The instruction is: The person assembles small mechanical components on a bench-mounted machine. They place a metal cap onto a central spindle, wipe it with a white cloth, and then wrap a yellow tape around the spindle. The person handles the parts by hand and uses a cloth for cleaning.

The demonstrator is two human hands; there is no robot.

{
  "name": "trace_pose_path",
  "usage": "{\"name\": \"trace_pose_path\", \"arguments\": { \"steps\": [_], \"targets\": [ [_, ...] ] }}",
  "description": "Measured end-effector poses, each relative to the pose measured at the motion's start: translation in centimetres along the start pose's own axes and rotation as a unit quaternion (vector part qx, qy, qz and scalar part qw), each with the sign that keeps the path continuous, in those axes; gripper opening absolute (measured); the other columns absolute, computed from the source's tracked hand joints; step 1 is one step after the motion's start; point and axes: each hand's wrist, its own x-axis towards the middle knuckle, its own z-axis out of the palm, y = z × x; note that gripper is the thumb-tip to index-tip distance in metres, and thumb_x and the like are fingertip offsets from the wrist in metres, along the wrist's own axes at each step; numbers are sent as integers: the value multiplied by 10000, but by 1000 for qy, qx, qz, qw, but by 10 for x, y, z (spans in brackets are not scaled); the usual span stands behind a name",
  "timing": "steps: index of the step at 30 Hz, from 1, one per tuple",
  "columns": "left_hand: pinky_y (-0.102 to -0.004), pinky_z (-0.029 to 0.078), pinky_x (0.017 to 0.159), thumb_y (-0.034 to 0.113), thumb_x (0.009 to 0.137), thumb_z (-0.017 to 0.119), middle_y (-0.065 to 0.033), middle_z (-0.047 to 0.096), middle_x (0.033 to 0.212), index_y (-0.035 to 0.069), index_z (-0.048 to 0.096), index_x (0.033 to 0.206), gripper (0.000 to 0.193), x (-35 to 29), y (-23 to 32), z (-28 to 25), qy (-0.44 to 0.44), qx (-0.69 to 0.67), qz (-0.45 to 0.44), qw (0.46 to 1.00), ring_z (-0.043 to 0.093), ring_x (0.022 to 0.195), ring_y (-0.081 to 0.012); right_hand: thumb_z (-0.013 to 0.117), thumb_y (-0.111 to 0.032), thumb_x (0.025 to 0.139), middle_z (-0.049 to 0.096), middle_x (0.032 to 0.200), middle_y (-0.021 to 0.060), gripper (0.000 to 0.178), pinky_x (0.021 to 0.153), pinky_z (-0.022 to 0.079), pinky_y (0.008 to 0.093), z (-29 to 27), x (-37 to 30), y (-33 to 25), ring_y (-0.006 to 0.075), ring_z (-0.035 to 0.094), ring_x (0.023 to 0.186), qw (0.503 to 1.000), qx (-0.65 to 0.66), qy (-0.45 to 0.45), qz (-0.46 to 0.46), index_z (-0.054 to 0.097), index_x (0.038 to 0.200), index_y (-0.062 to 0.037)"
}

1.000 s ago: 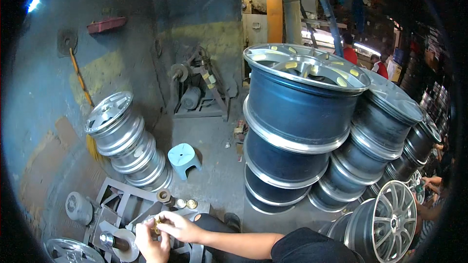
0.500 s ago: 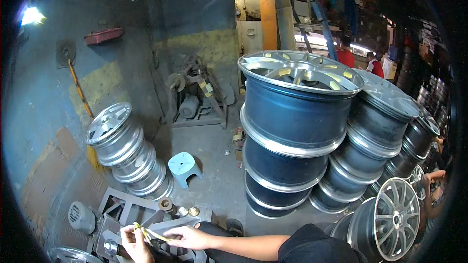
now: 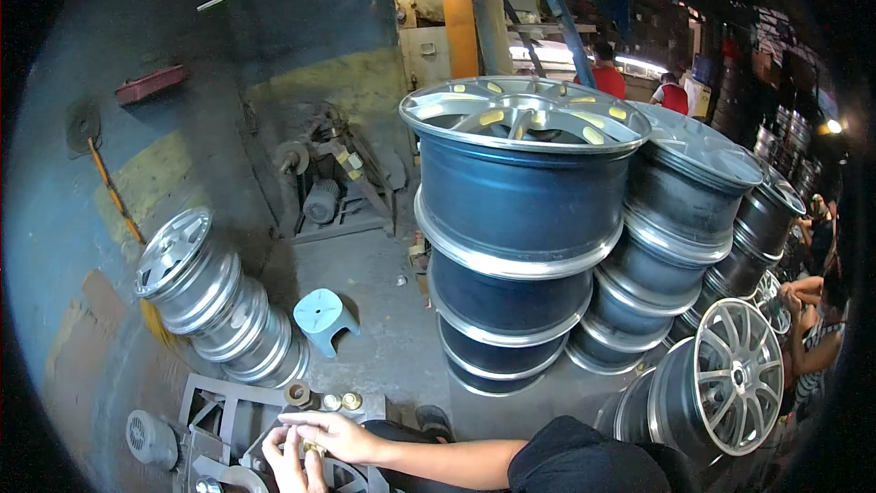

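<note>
Head view, left hand: The person's bare left hand is raised at the lower edge, its fingers bent; what it grips, if anything, cannot be told.
Right hand: The bare right hand reaches in from the right, fingers stretched toward the left fingertips; its grip cannot be told either.
Yellow piece: A small, shiny yellow-gold piece, mostly hidden, is between the hands, below the right fingers.
Brown ring: A thick brown ring is just beyond the hands, beside two short gold-topped cylinders.
Stool: A pale blue plastic stool stands farther away.
Wheels: Dark-barrelled, silver-lipped rims are stacked at right.
</note>
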Motion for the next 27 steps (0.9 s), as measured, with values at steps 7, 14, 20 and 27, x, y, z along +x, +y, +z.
{"name": "trace_pose_path", "arguments": {
  "steps": [7, 14, 20, 27],
  "targets": [
    [-479, 471, 964, 233, 820, 773, -218, 543, 1256, 53, 598, 1280, 523, -1, -9, 15, 34, 87, 45, 995, 555, 1130, -404, 546, -159, 1022, 645, 1156, 74, 311, 938, 474, 271, 5, 3, 5, 132, 583, 1090, 988, 43, 143, 32, 583, 1280, 10],
    [-433, 490, 802, 202, 932, 639, -220, 641, 931, -16, 668, 1007, 232, 14, -20, 23, 115, 55, 51, 990, 602, 877, -367, 510, -221, 1034, 648, 1199, 106, 428, 889, 486, 284, 8, -17, -5, 139, 603, 1043, 995, -49, 72, -39, 493, 1394, 11],
    [-338, 494, 692, 203, 966, 637, -136, 660, 939, -21, 656, 1022, 232, 23, 17, 12, 36, -255, -169, 951, 580, 760, -200, 671, -29, 801, 664, 961, 184, 620, 786, 501, 397, 5, -43, -15, 320, 648, 875, 931, -270, 125, -209, 501, 1395, 11],
    [-310, 481, 596, 195, 956, 636, -130, 645, 935, -11, 617, 1080, 241, 23, 3, 23, 3, -275, -173, 946, 577, 690, -173, 728, -73, 795, 658, 917, 153, 257, 740, 499, 379, -2, -41, -7, 303, 654, 840, 928, -243, 217, -181, 670, 1035, -2]
  ]
}}
